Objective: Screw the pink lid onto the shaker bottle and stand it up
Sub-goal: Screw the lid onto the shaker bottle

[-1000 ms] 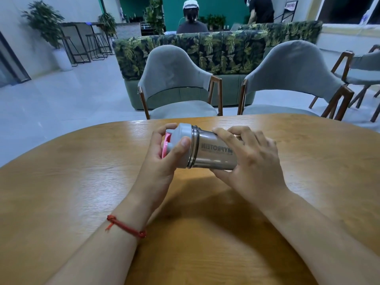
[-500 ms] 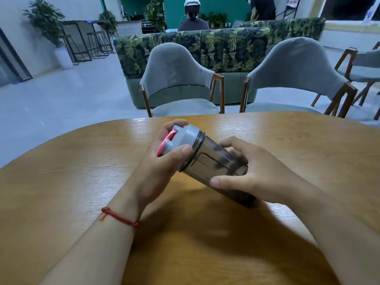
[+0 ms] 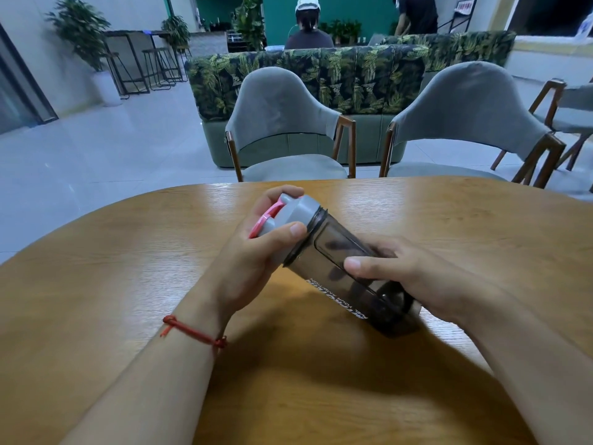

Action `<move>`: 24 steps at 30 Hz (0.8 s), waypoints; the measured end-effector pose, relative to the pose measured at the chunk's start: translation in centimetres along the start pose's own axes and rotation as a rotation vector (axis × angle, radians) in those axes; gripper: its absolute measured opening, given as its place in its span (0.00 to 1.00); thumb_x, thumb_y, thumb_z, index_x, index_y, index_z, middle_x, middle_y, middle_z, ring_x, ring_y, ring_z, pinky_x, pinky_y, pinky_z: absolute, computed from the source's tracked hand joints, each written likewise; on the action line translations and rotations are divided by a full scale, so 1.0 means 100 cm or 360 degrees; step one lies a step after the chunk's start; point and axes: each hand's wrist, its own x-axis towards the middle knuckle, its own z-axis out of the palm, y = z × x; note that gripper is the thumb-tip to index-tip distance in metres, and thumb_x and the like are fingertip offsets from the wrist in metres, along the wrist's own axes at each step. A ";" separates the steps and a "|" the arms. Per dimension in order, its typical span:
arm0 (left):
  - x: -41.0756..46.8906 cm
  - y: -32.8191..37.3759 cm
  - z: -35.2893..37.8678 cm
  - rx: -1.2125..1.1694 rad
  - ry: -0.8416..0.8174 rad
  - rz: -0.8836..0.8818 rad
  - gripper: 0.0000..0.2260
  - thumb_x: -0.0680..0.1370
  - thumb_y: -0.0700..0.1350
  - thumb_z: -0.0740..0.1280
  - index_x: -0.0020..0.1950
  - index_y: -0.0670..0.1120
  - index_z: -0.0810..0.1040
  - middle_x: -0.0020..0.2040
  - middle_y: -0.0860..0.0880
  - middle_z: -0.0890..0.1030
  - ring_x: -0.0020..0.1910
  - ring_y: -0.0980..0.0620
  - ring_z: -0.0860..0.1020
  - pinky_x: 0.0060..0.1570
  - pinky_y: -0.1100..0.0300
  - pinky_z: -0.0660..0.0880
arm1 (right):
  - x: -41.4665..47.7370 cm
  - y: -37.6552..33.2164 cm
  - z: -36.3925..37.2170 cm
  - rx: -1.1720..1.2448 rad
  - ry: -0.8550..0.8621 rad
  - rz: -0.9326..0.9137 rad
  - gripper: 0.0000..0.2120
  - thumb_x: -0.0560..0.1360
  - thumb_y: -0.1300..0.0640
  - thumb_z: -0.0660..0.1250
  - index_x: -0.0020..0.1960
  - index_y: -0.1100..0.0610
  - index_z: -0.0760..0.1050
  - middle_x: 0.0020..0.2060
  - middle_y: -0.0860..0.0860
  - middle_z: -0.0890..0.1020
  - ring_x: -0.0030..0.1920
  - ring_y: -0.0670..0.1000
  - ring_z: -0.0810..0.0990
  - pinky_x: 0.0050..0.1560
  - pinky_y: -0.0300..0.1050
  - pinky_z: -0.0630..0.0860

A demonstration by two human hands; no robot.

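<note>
While left hand [image 3: 253,261] grips lid [image 3: 290,216] and right hand [image 3: 417,277] clasps tilted bottle [image 3: 340,271], smooth plastic probably slips; hold mid-body

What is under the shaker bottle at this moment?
The shaker bottle is tilted, its base on the wooden table, casting a shadow. The right hand covers the far lower side; whether fingers lie beneath cannot be seen.

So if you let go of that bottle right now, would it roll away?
Probably: the smoky dark plastic shaker bottle is round and leans tilted on the smooth wooden table, so it would likely tip, then roll. It looks empty, so probably light.
</note>
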 end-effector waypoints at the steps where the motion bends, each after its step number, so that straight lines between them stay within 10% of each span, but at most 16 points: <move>1: 0.000 0.000 0.000 0.0025 0.0008 -0.0005 0.29 0.76 0.53 0.81 0.75 0.53 0.77 0.67 0.38 0.76 0.58 0.40 0.82 0.53 0.48 0.82 | 0.000 -0.001 0.000 -0.0044 0.0027 -0.0012 0.26 0.75 0.35 0.79 0.66 0.49 0.86 0.59 0.62 0.90 0.58 0.60 0.90 0.55 0.47 0.84; 15: 0.004 -0.002 0.000 -0.0002 0.0193 -0.0015 0.27 0.78 0.53 0.77 0.75 0.47 0.77 0.64 0.37 0.79 0.58 0.41 0.82 0.52 0.47 0.80 | -0.005 -0.009 0.021 -0.0929 0.0593 -0.0287 0.32 0.67 0.24 0.76 0.70 0.22 0.75 0.56 0.29 0.87 0.53 0.39 0.86 0.51 0.49 0.82; 24: 0.004 0.002 0.006 0.0019 0.0252 0.0040 0.32 0.71 0.63 0.84 0.70 0.52 0.80 0.66 0.34 0.80 0.59 0.43 0.84 0.50 0.50 0.82 | -0.008 -0.012 0.021 -0.1252 0.0710 -0.0382 0.36 0.67 0.21 0.71 0.73 0.25 0.71 0.53 0.31 0.85 0.50 0.39 0.83 0.46 0.47 0.78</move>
